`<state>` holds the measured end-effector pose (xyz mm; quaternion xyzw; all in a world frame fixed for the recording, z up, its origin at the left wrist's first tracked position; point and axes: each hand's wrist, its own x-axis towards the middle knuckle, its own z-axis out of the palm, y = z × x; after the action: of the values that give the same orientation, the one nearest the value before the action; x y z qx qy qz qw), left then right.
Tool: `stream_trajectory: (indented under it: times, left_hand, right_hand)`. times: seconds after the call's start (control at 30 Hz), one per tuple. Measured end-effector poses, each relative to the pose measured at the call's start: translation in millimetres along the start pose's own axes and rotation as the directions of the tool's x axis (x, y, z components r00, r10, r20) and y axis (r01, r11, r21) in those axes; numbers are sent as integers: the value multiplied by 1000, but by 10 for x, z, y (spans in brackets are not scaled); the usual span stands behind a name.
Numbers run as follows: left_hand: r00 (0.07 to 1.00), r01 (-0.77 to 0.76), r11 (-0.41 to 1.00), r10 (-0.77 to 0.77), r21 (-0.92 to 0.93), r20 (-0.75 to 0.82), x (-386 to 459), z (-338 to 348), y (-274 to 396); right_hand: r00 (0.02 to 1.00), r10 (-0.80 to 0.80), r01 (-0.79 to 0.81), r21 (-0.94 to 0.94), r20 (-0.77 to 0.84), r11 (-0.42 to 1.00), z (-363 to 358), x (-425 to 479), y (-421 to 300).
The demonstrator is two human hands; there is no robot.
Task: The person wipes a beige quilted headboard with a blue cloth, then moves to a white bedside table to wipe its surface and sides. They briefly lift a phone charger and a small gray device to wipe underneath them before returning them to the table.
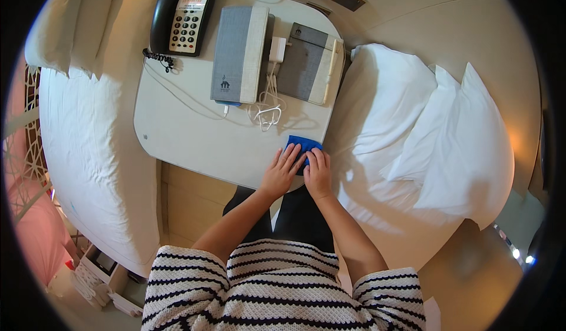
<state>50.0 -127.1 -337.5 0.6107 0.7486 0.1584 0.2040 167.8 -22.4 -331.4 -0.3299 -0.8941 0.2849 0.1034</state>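
Observation:
A folded blue cloth (304, 142) lies at the near right corner of a white bedside table (199, 149). My left hand (281, 172) rests on its left part, fingers spread a little. On the right part of the cloth is my right hand (317, 172), with its fingers bent over the edge. Both palms face down, and part of the cloth is hidden under them. Beyond the hands, a bundle of white charging cable (269, 112) lies on the tabletop, joined to a white charger (277, 50).
At the table's back left stands a black desk telephone (190, 21). A grey-and-white box (239, 54) and a grey folder with a pen (305, 63) lie beside it. White-sheeted beds flank the table, left (93, 154) and right (367, 110), the right one bearing pillows (468, 154).

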Motion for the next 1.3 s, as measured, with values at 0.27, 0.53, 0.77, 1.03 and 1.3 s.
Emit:
stream_trajectory:
  times: [0.27, 0.53, 0.77, 1.03, 1.3]
  left_hand:
    - [993, -8, 999, 3, -35, -122, 233, -395, -540]
    - [871, 174, 985, -146, 16, -469, 223, -921, -1073]
    - [931, 225, 960, -162, 167, -327, 620, -1165, -1438]
    - [908, 251, 956, -179, 151, -378, 774, -1108, -1457]
    - [907, 213, 968, -147, 130, -395, 783, -1113, -1493]
  right_hand:
    - [996, -18, 16, -16, -92, 1000, 300, 617, -322]
    - [981, 102, -105, -15, -165, 994, 498, 750, -560]
    - [993, 43, -42, 17, -114, 999, 527, 926, -635]
    - [997, 63, -63, 2, -39, 998, 543, 1133, -746]
    - [999, 25, -21, -130, 31, 991, 532, 1341, -853]
